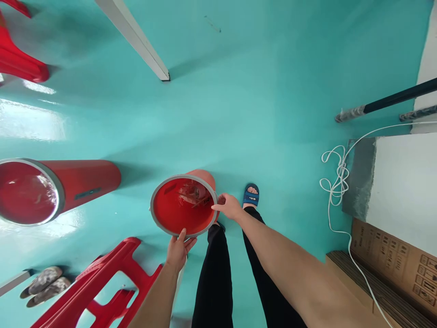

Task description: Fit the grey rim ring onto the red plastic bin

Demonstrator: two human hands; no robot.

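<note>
Well to the left of the held bin (172, 212), another red bin (82, 175) with a grey rim is standing on the floor (273, 114), its glossy inside catching the light; I cannot tell what it is containing. Nearer the person and left of the held bin, a pair of patterned shoes (49, 284) is resting beside a red plastic stool (119, 269). The left hand (178, 253) is gripping the held bin's near rim, thumb over the edge and fingers outside. The held bin is tilting its mouth leftward, in front of the person's legs, and crumpled clear material and thin brownish scraps (196, 196) are lying inside; their exact kind is unclear. The right hand (228, 206) is pinching its right rim. Just right of the held bin, a blue sandal (251, 195) is showing; well farther right, a white cable (337, 182) is lying in loops near flattened cardboard (392, 264).
</note>
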